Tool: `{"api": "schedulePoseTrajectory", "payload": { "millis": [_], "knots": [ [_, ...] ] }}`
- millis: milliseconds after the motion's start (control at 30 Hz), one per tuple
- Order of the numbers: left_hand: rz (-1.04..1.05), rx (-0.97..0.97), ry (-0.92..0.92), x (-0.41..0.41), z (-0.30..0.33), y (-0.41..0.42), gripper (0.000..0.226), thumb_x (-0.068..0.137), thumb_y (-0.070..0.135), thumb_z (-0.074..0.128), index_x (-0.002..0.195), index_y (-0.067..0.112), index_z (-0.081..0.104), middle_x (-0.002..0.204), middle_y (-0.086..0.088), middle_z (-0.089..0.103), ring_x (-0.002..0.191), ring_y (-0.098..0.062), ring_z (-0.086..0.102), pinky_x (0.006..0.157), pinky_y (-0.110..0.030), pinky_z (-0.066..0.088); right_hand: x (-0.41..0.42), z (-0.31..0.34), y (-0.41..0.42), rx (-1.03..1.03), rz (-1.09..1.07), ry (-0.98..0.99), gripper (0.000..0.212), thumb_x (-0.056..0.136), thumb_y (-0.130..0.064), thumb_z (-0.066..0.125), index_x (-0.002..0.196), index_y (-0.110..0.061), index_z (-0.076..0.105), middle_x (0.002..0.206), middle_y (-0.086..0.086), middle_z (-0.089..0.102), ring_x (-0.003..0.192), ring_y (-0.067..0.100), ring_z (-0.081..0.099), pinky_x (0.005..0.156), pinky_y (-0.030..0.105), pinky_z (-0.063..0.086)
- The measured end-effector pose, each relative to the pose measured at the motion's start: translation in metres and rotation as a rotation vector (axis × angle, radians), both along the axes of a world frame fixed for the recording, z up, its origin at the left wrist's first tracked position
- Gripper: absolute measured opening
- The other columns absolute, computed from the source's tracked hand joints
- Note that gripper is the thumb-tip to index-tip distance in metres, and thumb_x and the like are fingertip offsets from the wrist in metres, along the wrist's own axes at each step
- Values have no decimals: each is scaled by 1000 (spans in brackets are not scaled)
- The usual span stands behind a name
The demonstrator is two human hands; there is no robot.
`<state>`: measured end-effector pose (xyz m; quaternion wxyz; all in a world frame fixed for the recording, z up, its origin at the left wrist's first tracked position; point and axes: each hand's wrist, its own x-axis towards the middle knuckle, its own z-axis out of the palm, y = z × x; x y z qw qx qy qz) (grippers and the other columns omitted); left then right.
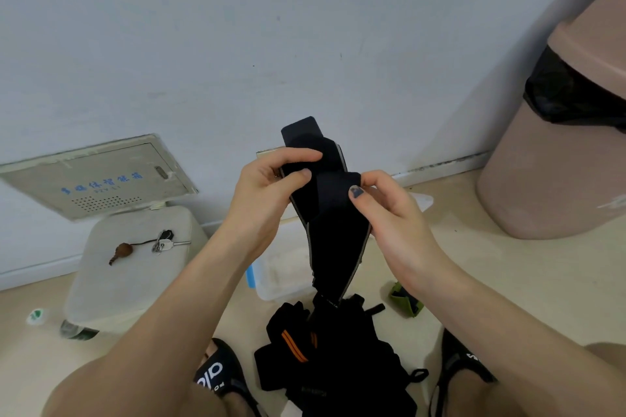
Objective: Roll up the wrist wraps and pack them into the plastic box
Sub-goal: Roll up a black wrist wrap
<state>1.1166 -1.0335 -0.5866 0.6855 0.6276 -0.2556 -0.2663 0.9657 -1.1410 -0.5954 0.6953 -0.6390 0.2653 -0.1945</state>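
1. Forearms bare, no sleeves visible.
2. R hand: thumbnail w/ chipped dark blue polish.
3. L hand: nails unpainted.
4. Feet: black slides, white lettering on straps.

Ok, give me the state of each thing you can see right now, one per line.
left hand: fingers pinch the held wrap
right hand: fingers pinch the held wrap
held wrap: lifted, unrolled, tail hanging down
wrist wraps pile: loose on the floor, unrolled
plastic box: open, on the floor behind the held wrap
keys: lying on the white stool
trash bin: upright, black liner fitted
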Motion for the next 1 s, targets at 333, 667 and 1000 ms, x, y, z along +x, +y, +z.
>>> {"api": "schedulePoseTrajectory", "payload": {
  "millis": [333,667,1000],
  "knots": [
    [-101,5,106,-5,8,-3,30,98,5,53,120,12,72,126,-16,70,115,-28,68,91,-37,56,4,-1,2,53,-66,19,14,105,-18,59,108,-11,71,100,13,76,94,28,74,89,39,59],
    [-134,-12,120,-7,7,-5,36,92,19,50,120,12,71,127,-14,70,117,-28,68,91,-35,57,9,0,4,109,-129,17,13,102,-18,63,107,-11,73,95,8,79,86,15,75,72,16,57],
    [-127,0,134,-7,8,-5,33,103,3,44,123,8,69,125,-12,72,116,-28,69,92,-37,57,12,2,5,127,-149,4,13,102,-17,63,107,-10,73,96,9,78,83,9,73,71,12,54]
  ]
}}
